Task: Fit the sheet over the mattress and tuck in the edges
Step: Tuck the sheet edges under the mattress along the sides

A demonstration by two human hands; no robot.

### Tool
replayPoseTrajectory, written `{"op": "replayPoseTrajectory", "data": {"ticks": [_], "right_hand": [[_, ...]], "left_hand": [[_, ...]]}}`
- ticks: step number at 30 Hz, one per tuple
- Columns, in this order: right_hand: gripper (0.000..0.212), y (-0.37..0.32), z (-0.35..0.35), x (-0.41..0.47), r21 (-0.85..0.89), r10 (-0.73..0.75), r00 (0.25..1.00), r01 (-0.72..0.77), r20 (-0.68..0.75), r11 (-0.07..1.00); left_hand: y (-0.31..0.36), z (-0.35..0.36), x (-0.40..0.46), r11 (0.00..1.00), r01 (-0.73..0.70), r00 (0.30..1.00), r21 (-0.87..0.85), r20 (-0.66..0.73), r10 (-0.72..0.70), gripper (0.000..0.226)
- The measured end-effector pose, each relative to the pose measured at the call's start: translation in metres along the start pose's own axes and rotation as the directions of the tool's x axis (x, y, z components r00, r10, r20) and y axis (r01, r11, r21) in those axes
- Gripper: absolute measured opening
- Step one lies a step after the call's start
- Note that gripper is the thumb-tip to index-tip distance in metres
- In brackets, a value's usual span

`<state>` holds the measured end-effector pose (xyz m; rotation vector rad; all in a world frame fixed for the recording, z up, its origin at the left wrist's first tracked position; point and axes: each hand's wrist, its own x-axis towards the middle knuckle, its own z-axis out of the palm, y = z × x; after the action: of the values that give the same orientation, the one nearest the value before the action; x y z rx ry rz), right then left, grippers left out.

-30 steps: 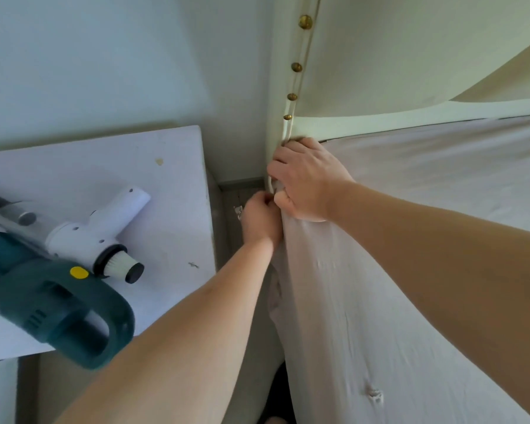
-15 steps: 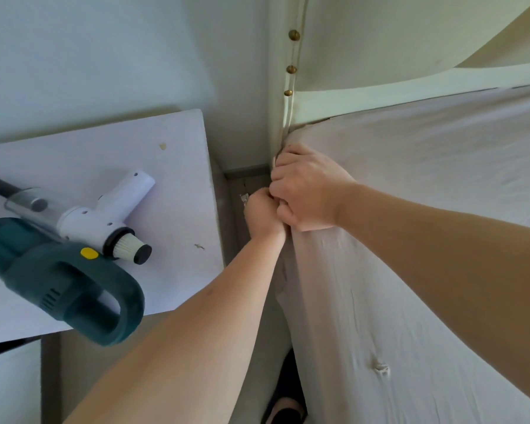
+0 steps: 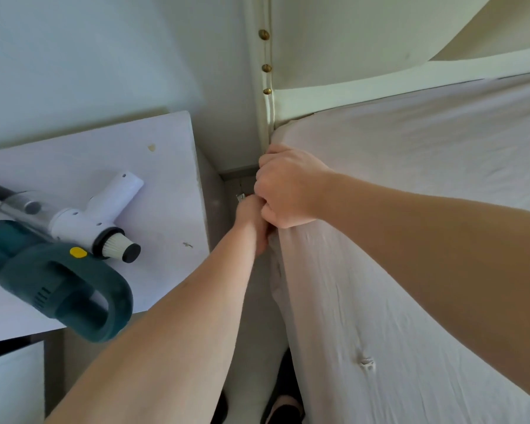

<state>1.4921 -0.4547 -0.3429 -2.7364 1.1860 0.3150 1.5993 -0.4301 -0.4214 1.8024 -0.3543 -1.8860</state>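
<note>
Both hands, left hand point(image 3: 251, 221) and right hand point(image 3: 288, 188), have fingers curled gripping the sheet point(image 3: 380, 270) at the mattress corner. If they let go early (elastic pulls back), it may spring off beside the headboard point(image 3: 364, 41).

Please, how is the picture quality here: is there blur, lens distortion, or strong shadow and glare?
Head view: soft, even daylight, no glare and no hard shadows; wide-angle lens bends the headboard edge and stretches both forearms near the frame border; the handheld vacuum and the sheet wrinkles are fairly sharp; the left hand and right hand show slight softness.
</note>
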Motion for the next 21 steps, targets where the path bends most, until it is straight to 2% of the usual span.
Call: {"op": "replayPoseTrajectory", "data": {"ticks": [2,5,7,9,10,11,12,13,14,15,16,18,19,21], "right_hand": [[0.029,0.003,-0.010,0.001,0.013,-0.014,0.999,0.013,0.048,1.000],[0.027,0.005,-0.014,0.003,0.011,-0.026,0.998,0.026,0.063,1.000],[0.028,0.003,-0.006,0.002,-0.009,-0.008,0.997,0.009,0.077,1.000],[0.034,0.000,0.001,0.004,-0.033,0.016,0.998,-0.013,0.067,0.999],[0.037,0.000,0.001,0.005,-0.023,0.032,0.997,-0.030,0.069,0.999],[0.038,-0.003,0.000,0.006,-0.005,0.042,0.996,-0.042,0.073,0.999],[0.040,-0.005,0.000,0.006,-0.002,0.055,0.996,-0.055,0.069,0.998],[0.042,-0.006,-0.002,0.004,-0.017,0.056,0.997,-0.055,0.054,0.998],[0.044,-0.006,0.002,0.003,-0.034,0.065,0.997,-0.064,0.037,0.997],[0.045,-0.007,0.006,0.000,-0.041,0.082,0.997,-0.082,0.010,0.996],[0.042,-0.010,0.006,-0.002,-0.043,0.100,0.995,-0.101,-0.027,0.994],[0.032,-0.016,0.011,-0.008,-0.041,0.148,0.982,-0.154,-0.114,0.987],[0.029,-0.024,0.011,-0.012,-0.034,0.154,0.976,-0.161,-0.153,0.986],[0.030,-0.043,0.014,-0.027,0.009,0.156,0.972,-0.157,-0.176,0.988]], "left_hand": [[-0.009,0.000,-0.004,0.997,0.030,0.995,0.066,0.090,-0.036,0.028],[-0.044,-0.006,-0.005,0.978,0.171,0.953,0.117,0.232,-0.195,0.054],[-0.051,-0.005,-0.013,0.965,0.198,0.934,0.171,0.265,-0.239,0.048],[-0.040,-0.005,-0.016,0.945,0.090,0.962,0.315,0.219,-0.165,0.029],[-0.030,-0.002,-0.020,0.879,0.019,0.970,0.477,0.205,-0.132,0.023],[-0.022,-0.003,-0.021,0.717,-0.038,0.978,0.696,0.172,-0.116,0.021],[-0.015,-0.004,-0.023,0.468,-0.073,0.988,0.880,0.129,-0.087,0.021],[-0.013,-0.008,-0.020,0.276,-0.073,0.996,0.958,0.085,-0.031,0.020],[-0.012,-0.012,-0.018,0.163,-0.086,0.996,0.983,0.084,0.019,0.021],[-0.016,-0.016,-0.015,0.129,-0.121,0.991,0.984,0.112,0.076,0.023],[-0.019,-0.021,-0.019,0.200,-0.141,0.983,0.970,0.113,0.145,0.025],[-0.033,-0.022,-0.026,0.521,-0.218,0.941,0.825,0.036,0.337,0.027],[-0.041,-0.024,-0.036,0.612,-0.250,0.925,0.750,-0.002,0.381,0.027],[-0.056,-0.029,-0.051,0.666,-0.264,0.923,0.697,-0.017,0.384,0.022]]}}
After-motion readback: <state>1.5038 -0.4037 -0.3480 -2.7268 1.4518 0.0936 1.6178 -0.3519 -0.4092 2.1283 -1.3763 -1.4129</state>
